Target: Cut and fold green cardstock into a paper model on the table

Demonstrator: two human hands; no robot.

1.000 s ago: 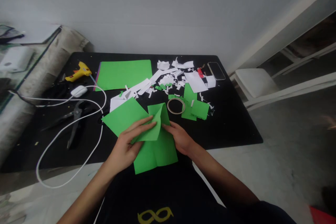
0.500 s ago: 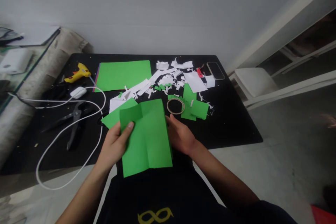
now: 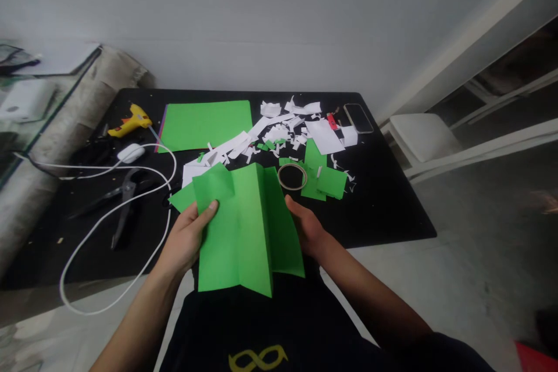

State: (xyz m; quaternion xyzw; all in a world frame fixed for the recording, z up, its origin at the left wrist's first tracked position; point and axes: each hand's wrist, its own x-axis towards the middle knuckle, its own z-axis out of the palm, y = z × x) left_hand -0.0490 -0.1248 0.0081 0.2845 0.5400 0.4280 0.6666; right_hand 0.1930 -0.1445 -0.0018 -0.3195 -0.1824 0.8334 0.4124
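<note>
A creased green sheet of paper [image 3: 253, 226] hangs in front of my body, above the table's near edge. Upright folds divide it into panels, and the right panel is angled back in shade. My left hand [image 3: 185, 238] grips its left side, thumb on the front face and fingers behind. At the right edge is my right hand [image 3: 307, 226], its thumb side up and its fingers partly hidden behind the paper; it appears to hold that edge. Just beyond the sheet lies a tape ring [image 3: 292, 176]. Another green piece [image 3: 181, 197] shows beside my left hand.
On the black table [image 3: 383, 209] lie a green paper stack [image 3: 204, 125], white scraps [image 3: 279, 131], cut green pieces [image 3: 332, 182], a red item [image 3: 332, 121] and a phone [image 3: 358, 118]. To the left are a yellow glue gun [image 3: 133, 122], scissors [image 3: 126, 197] and a looping white cable [image 3: 98, 229].
The folded sheet has opened out to the right, so its right panel now shows. My right hand has shifted slightly right, and the left hand keeps its grip.
</note>
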